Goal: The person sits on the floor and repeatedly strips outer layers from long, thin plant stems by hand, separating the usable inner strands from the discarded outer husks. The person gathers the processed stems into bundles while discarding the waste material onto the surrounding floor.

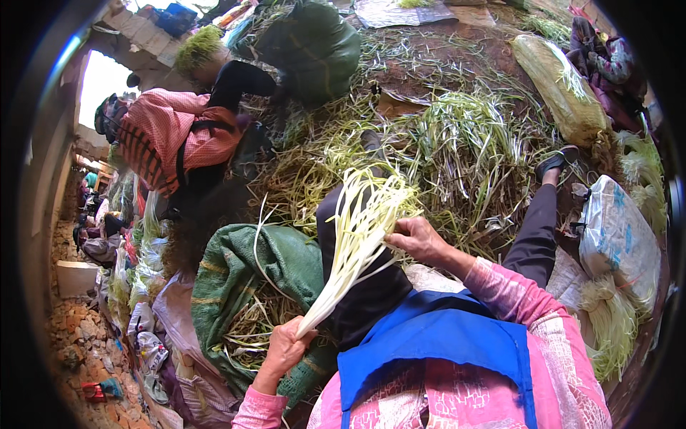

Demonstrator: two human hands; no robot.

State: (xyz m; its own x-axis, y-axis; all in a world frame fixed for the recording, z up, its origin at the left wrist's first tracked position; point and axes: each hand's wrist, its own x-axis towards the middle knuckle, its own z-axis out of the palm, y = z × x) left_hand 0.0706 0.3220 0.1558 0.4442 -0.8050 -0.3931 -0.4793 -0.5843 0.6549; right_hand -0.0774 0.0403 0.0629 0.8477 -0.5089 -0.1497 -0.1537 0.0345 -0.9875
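Observation:
My left hand (288,343) is closed around the white lower ends of a bunch of pale yellow-green chives or similar leafy stalks (351,249). The bunch slants up and to the right over my dark-trousered knee, its leaves fanned out. At its right edge, my right hand (420,240) pinches some stalks between thumb and fingers. Beside my left hand stands a green woven sack (289,257) with its mouth open, holding brownish and pale plant scraps (252,322). One long loose stalk hangs over the sack's rim.
Loose stalks (466,139) lie heaped before my legs. A person in a checked top (177,134) bends at the upper left, near a full green sack (321,53). A yellowish sack (563,91) and a white sack (616,236) lie right; another person sits beyond. Rubble (96,343) covers the lower left.

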